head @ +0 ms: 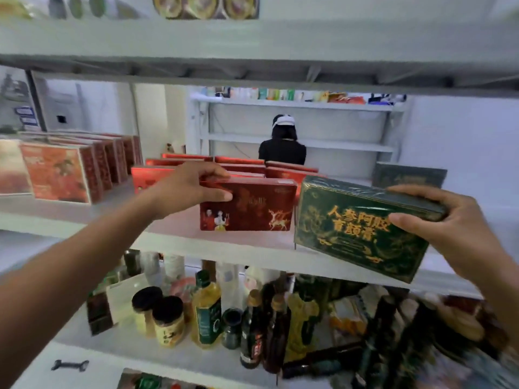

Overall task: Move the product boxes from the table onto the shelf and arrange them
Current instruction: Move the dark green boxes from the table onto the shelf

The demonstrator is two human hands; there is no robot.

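On shelf (pixel 224 248), left hand (pixel 193 189) grips red box (pixel 252 209), right hand (pixel 438 223) grips green box (pixel 356 228) w/ gold text

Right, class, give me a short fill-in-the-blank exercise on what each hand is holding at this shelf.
1. The left hand grips a ____ box with a deer on it.
2. The right hand holds a ____ box with gold lettering.
3. The red box stands upright on the ____ shelf.
4. The bottles stand on the shelf ____ it.

Missing words: red; green; white; below
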